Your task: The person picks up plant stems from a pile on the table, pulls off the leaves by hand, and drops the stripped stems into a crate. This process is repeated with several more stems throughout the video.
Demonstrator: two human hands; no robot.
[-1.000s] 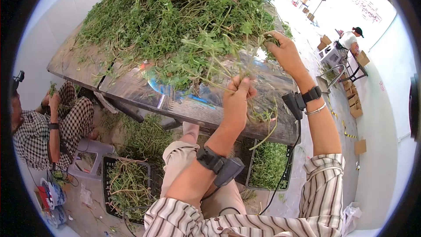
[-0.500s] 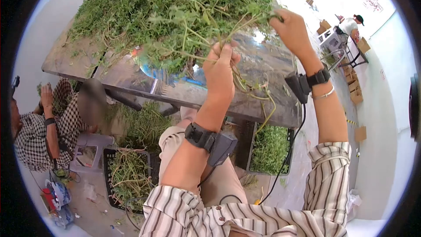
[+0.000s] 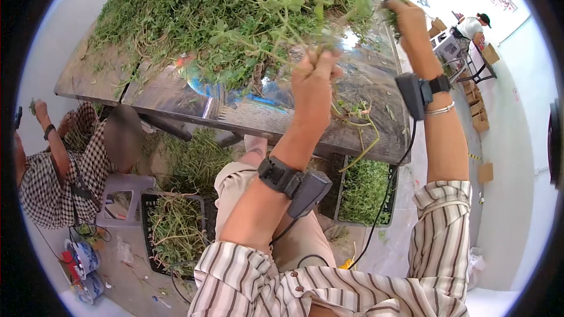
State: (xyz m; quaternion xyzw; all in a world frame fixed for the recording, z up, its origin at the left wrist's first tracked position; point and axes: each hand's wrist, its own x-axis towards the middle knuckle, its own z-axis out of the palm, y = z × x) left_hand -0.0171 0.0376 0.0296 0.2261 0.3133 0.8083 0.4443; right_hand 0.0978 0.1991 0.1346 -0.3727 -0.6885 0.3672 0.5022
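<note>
My left hand [image 3: 313,85] is closed around a small bunch of leafy green stems [image 3: 285,30] above the table. Leafy tops fan out up and to the left, while long bare stems [image 3: 369,135] trail below toward the table's front edge. My right hand [image 3: 411,23] is raised higher, to the right, with its fingers curled around some leafy sprigs [image 3: 390,16]; part of these is hidden by the fingers. Behind both hands lies a large heap of the same greens [image 3: 194,17] on the dark table [image 3: 176,103].
Below the table stand a black crate of stems [image 3: 176,232] on the left and a crate of small green leaves [image 3: 364,196] on the right. A person in a checked shirt [image 3: 50,191] sits at the left beside a plastic stool [image 3: 126,199]. Another person [image 3: 472,28] is far right near cardboard boxes.
Both my hands have moved to the right, the right one also upward, farther from the bunch. The seated person's hand at the left has shifted left.
</note>
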